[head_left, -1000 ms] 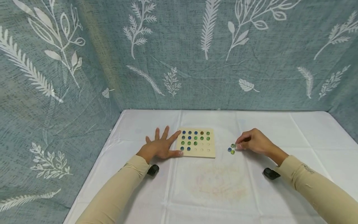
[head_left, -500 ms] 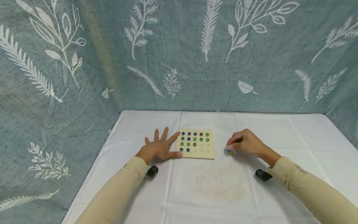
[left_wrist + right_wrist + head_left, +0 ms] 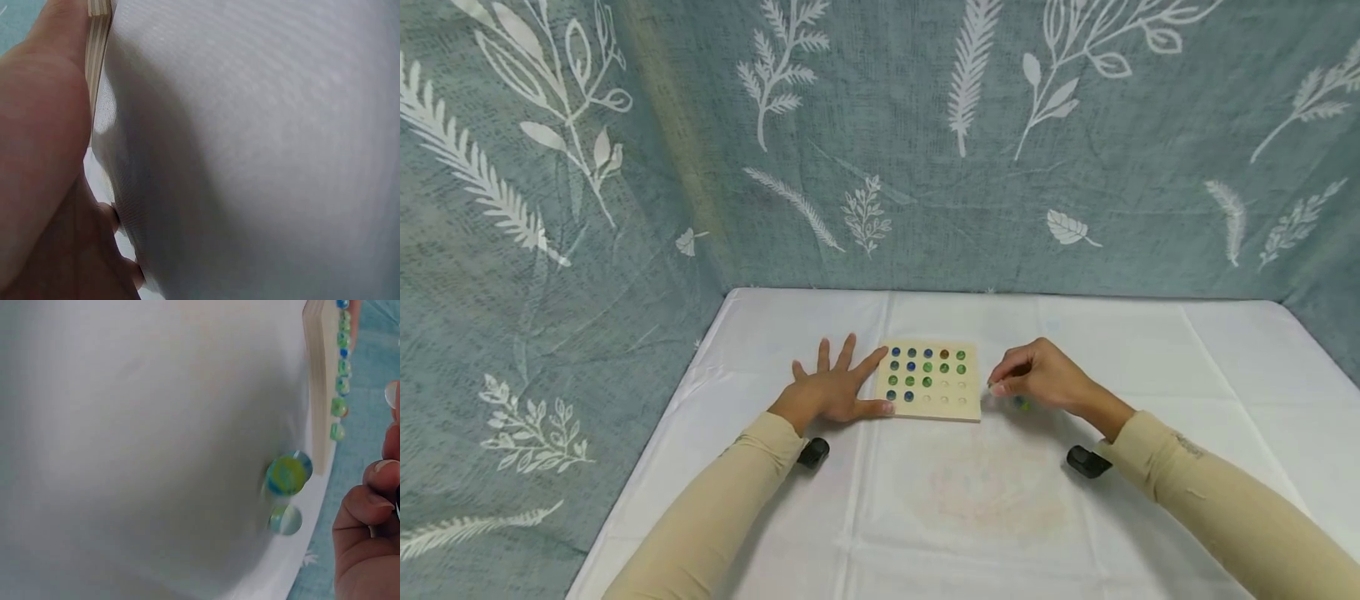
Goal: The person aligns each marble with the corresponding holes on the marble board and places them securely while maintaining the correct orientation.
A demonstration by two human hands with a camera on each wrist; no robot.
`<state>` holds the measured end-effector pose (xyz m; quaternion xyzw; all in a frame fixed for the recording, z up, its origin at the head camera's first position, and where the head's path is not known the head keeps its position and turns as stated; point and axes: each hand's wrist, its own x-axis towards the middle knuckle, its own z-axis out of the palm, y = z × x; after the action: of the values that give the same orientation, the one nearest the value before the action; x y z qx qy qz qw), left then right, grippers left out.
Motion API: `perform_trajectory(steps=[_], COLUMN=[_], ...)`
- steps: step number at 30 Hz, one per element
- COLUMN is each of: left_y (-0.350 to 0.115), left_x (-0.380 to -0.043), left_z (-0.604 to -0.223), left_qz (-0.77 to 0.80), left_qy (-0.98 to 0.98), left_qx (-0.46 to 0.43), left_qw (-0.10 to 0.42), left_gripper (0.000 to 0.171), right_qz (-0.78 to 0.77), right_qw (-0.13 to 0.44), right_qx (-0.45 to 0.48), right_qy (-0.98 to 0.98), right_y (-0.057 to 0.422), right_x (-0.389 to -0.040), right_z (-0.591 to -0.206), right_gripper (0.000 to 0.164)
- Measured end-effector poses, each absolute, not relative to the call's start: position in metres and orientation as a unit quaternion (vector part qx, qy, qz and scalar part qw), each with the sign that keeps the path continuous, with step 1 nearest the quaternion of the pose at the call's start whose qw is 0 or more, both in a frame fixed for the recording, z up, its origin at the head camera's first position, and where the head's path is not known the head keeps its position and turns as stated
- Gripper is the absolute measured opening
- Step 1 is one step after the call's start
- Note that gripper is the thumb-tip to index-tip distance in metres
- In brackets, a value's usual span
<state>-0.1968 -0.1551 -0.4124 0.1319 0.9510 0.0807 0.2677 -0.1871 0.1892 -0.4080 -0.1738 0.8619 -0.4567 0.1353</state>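
Note:
A pale wooden board (image 3: 936,408) with rows of round hollows lies on the white table. Blue, green and one brownish marble fill its back and left hollows; several at the front right are bare. My left hand (image 3: 829,394) is spread flat at the board's left side, thumb and index finger touching its edge. Just right of the board, my right hand (image 3: 1047,379) pinches a small marble between thumb and fingertips, mostly hidden by the fingers. Beneath that hand are loose marbles, a yellow-green marble (image 3: 288,475) overlapping a blue one, and a clear greenish marble (image 3: 285,520) beside them.
The white cloth-covered table (image 3: 970,542) has a faint brownish stain in front of the board. A blue-green curtain (image 3: 925,242) with white leaf prints hangs behind and to the left. Black wrist cameras sit under both wrists, the right camera (image 3: 1087,461) close over the table.
My right hand has moved left from the loose marbles toward the board's right edge, with one marble in its fingertips. My left hand stays in place at the board.

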Motion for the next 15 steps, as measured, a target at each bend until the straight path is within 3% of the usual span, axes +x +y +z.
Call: perform_trajectory(steps=[15], left_y=[-0.157], left_x=[-0.195], left_z=[-0.413], left_qz=[0.089], left_qy=[0.950], left_qx=[0.128], left_qw=[0.269], left_gripper=[0.097], right_qz=[-0.486], right_qw=[0.136], right_qx=[-0.196], right_qy=[0.841], right_y=[0.159], right_x=[-0.192], right_z=[-0.411], right_gripper=[0.009])
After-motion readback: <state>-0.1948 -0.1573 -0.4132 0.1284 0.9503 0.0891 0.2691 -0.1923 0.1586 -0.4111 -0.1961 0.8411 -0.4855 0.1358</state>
